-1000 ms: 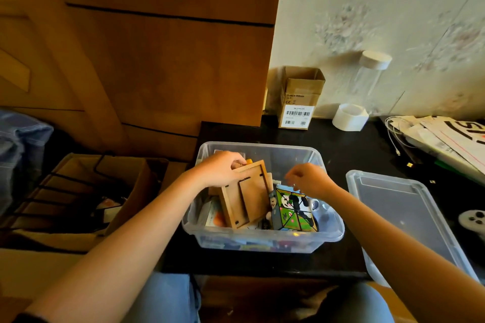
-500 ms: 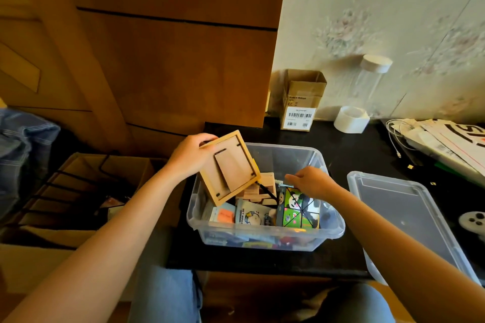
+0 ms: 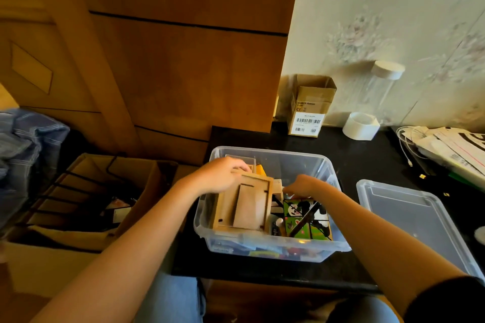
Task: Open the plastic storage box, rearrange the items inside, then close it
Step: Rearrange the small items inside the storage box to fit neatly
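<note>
Clear plastic storage box (image 3: 265, 249) sits open on the black surface (image 3: 367, 165), its lid (image 3: 420, 223) lying just right of it. Left hand (image 3: 220, 178) grips the wooden frame's (image 3: 244, 207) top edge, fingers curled, frame lying in the box. Right hand (image 3: 304, 186) reaches into the contents beside the panda cube (image 3: 305, 219) (fingers hidden; cannot tell their state).

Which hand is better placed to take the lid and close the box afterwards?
Probably the right hand: the lid lies on the table at the right of the storage box, while the left hand holds the wooden frame.
</note>
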`<state>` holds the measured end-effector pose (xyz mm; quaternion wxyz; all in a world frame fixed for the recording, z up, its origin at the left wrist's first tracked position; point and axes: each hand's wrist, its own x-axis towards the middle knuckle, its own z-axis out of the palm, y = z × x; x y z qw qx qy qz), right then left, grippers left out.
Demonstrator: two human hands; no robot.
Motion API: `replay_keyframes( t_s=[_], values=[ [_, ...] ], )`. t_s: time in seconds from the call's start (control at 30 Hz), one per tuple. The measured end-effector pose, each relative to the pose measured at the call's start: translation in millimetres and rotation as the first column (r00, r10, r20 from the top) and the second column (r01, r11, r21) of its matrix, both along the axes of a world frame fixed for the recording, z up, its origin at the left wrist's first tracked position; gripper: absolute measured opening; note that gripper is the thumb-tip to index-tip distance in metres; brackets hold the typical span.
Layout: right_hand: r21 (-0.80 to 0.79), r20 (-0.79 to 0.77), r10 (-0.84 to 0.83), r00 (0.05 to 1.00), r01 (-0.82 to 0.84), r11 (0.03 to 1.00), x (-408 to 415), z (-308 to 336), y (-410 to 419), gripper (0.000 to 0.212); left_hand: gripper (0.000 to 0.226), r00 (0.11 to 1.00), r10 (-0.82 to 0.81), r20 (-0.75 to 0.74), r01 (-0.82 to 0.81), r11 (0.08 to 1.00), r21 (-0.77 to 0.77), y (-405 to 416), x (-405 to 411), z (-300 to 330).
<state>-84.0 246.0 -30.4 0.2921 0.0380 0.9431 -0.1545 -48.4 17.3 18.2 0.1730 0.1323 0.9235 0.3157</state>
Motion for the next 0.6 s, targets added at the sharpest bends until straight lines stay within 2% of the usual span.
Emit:
replay_keyframes(
  t_s=[0.13,0.23,0.3,0.4,0.47,0.6],
  values=[
    [0.062,0.103,0.019,0.995,-0.025,0.998,-8.1,1.4,-10.6,0.038,0.033,1.000,-0.017,0.010,0.017,0.999,-0.032,7.6,0.5,-10.5],
    [0.037,0.117,-0.028,0.993,0.024,0.999,-10.7,0.1,-16.3,0.033,0.034,1.000,-0.007,0.008,0.007,0.999,-0.043,8.6,-0.5,-9.9],
    [-0.004,0.140,-0.067,0.988,0.068,0.998,-11.4,0.2,-18.1,0.026,0.033,1.000,-0.020,0.009,0.021,0.998,-0.054,8.6,-0.4,-7.9],
    [-0.155,0.192,-0.157,0.969,0.188,0.970,-11.3,4.1,-21.4,0.034,0.030,0.999,-0.052,-0.007,0.051,0.996,-0.078,6.9,1.1,-6.8],
    [-0.227,0.144,-0.183,0.973,0.212,0.951,-11.9,5.3,-22.2,0.035,0.028,0.999,-0.048,-0.006,0.048,0.996,-0.080,2.3,1.1,-7.2],
    [-0.273,-0.073,-0.254,0.964,0.226,0.935,-4.1,5.6,-16.7,0.037,0.027,1.000,-0.009,0.020,0.010,0.997,-0.074,-8.0,0.1,-4.5]
  ],
)
